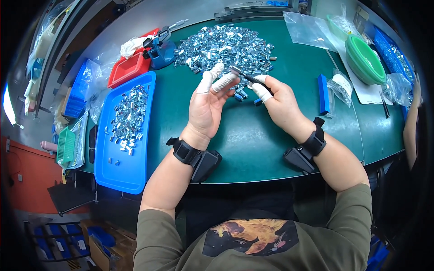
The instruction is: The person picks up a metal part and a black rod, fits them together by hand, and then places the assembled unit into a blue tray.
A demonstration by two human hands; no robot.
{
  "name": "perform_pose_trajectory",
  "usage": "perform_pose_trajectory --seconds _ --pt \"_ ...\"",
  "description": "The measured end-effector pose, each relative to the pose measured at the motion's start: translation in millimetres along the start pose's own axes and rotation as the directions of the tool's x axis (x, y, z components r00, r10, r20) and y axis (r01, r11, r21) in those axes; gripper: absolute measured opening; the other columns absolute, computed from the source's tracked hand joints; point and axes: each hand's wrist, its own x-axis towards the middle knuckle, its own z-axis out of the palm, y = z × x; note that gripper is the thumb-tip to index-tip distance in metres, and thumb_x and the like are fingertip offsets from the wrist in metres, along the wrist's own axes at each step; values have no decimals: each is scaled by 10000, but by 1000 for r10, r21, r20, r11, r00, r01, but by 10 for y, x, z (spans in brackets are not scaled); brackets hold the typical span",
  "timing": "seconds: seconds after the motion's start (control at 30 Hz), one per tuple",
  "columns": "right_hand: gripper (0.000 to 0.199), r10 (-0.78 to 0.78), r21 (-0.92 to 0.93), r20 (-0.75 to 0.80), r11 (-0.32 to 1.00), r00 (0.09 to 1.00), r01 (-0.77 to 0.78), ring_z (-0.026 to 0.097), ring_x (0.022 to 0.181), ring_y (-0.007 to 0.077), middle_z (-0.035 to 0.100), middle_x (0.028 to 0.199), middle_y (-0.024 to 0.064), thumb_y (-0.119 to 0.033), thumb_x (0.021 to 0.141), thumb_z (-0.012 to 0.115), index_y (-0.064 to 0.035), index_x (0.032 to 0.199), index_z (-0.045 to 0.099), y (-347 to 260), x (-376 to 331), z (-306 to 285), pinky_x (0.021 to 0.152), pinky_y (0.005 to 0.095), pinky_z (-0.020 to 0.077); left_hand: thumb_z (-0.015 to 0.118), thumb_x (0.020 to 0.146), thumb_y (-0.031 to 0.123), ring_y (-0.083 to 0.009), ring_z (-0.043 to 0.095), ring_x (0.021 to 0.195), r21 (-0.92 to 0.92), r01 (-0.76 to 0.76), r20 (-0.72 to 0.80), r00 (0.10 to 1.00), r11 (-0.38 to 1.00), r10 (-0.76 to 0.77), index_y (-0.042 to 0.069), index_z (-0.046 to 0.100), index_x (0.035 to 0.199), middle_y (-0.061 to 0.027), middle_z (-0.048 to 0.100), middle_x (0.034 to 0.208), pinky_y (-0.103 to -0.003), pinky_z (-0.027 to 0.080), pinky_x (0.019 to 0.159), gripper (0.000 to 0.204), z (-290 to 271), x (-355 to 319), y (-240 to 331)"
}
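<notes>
My left hand is raised over the table, palm turned up, with white finger covers on several fingers. Its fingertips close round a small shiny metal piece. My right hand, also wearing white finger covers, grips a slim black tool. The tool's far end meets the metal piece; its exact kind is hard to make out. Just beyond both hands lies a large heap of small silvery metal pieces. Black wrist straps with box-shaped devices sit on both my wrists.
A blue tray with more metal pieces lies at left, by a red tray and a blue-based measuring tool. At right are a blue bar, green bowls, plastic bags and a pen. Another person's arm shows far right.
</notes>
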Motion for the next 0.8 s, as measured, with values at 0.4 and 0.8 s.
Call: perform_pose_trajectory --seconds 0.4,0.8 --pt "202 37 -44 -10 998 999 -38 491 760 88 577 843 31 -129 843 522 4 993 550 134 81 -63 690 241 403 560 831 182 -107 547 670 308 -81 -238 958 948 159 44 540 956 -33 569 825 -214 431 582 187 -329 155 -31" --pt "228 233 173 -128 962 964 -210 437 734 64 541 817 -5 -166 848 512 -8 1008 554 321 164 -61 663 209 358 514 842 172 -128 497 618 245 -410 -758 484 879 437 80 488 801 -19 490 692 -245 402 519 104 -1411 -166 1083"
